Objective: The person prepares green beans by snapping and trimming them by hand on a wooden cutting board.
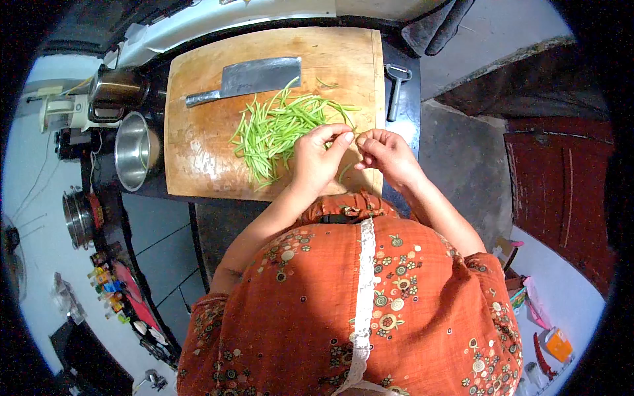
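A loose pile of thin green beans (281,129) lies on the wooden cutting board (198,152). At its right edge, my left hand (320,155) is closed in a pinch, thumb against index finger. My right hand (389,157) is closed too, its fingertips a short way from the left thumb. A thin bit of green bean (355,131) shows between the two pinches; most of it is hidden by the fingers. Above the pile rests a cleaver (261,76), its handle pointing left. One stray bean (326,83) lies right of the blade.
A peeler (396,89) lies on the dark counter right of the board. To the left stand a metal bowl (132,152) and a dark pot (117,89). A grey cloth (436,30) hangs at the back right. Bottles (109,290) stand at the lower left.
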Action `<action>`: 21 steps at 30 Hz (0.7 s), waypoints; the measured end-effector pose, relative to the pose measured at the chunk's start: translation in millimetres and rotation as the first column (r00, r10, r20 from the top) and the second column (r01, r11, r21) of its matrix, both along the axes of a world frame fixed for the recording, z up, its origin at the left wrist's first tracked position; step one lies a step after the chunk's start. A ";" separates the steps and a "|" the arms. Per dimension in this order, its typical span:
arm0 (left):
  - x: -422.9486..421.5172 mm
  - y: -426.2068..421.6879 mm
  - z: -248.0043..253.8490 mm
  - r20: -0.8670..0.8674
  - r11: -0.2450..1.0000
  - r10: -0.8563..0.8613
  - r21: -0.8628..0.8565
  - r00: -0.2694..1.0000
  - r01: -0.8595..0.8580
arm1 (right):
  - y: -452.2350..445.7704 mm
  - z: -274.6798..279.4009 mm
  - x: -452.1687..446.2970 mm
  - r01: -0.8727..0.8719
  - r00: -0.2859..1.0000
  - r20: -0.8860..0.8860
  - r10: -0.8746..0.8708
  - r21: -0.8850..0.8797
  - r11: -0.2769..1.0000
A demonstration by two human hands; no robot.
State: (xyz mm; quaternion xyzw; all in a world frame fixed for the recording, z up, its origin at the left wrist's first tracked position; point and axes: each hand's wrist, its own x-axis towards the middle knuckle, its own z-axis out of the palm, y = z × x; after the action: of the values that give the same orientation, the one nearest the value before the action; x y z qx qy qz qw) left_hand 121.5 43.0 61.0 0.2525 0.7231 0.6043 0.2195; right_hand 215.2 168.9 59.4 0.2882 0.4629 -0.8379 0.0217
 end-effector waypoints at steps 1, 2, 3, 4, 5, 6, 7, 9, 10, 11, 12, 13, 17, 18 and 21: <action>-1.0 -0.5 -5.4 0.163 0.999 0.002 0.043 0.987 -0.009 | 1.0 -1.4 1.0 0.001 1.000 -0.005 -0.001 0.012 1.000; -2.8 -0.7 -8.2 0.321 0.996 -0.003 0.084 0.947 -0.025 | 3.1 -3.1 2.1 0.005 1.000 -0.007 -0.005 0.036 0.999; -6.8 -1.4 -8.1 0.372 0.992 -0.036 0.129 0.927 -0.013 | 6.5 -5.0 4.0 0.009 1.000 -0.009 -0.009 0.059 0.998; -12.3 -3.7 -7.3 0.421 0.985 -0.071 0.175 0.904 -0.004 | 10.1 -6.9 6.4 0.013 1.000 -0.011 -0.012 0.082 0.997; -16.3 -6.1 -6.0 0.467 0.975 -0.107 0.220 0.878 0.002 | 13.8 -8.5 9.4 0.026 0.999 0.027 -0.029 0.100 0.995; -18.4 -7.0 -2.0 0.516 0.978 -0.096 0.206 0.851 -0.015 | 19.7 -11.8 13.6 0.029 0.999 0.022 -0.032 0.112 0.993; -21.0 -9.2 0.8 0.549 0.973 -0.114 0.230 0.828 -0.019 | 26.4 -14.8 18.0 0.032 0.999 0.018 -0.034 0.124 0.992; -27.9 -15.2 3.9 0.612 0.960 -0.153 0.277 0.776 -0.029 | 38.7 -16.2 24.8 0.115 0.993 0.008 -0.118 0.155 0.981; -31.5 -18.4 0.9 0.586 0.962 -0.171 0.274 0.792 0.005 | 46.3 -17.6 28.5 0.184 0.983 -0.014 -0.184 0.151 0.971; -33.4 -21.0 -1.3 0.580 0.963 -0.163 0.270 0.798 0.000 | 54.9 -18.8 32.0 0.253 0.967 -0.036 -0.250 0.145 0.957; -34.7 -22.9 -3.1 0.573 0.964 -0.155 0.267 0.805 -0.004 | 64.9 -18.8 34.4 0.315 0.949 -0.031 -0.314 0.110 0.943; -35.6 -24.3 -3.6 0.566 0.965 -0.148 0.264 0.811 -0.008 | 73.9 -16.3 35.8 0.377 0.926 -0.024 -0.376 0.076 0.923; -37.4 -28.0 0.6 0.504 0.971 -0.185 0.227 0.844 0.077 | 86.8 7.0 35.4 0.531 0.843 -0.118 -0.525 0.026 0.847; -36.1 -27.5 1.6 0.476 0.970 -0.204 0.217 0.855 0.110 | 85.5 8.4 33.6 0.457 0.885 -0.127 -0.448 0.055 0.888; -28.2 -23.5 0.2 0.378 0.961 -0.250 0.211 0.891 0.180 | 71.6 13.3 23.7 0.200 0.977 -0.098 -0.187 0.150 0.968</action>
State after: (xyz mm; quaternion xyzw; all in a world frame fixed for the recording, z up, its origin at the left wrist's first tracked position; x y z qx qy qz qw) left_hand 93.3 19.5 61.2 0.2200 0.5757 0.6746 0.4063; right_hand 238.9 240.5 72.7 0.2976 0.4986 -0.8076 -0.1027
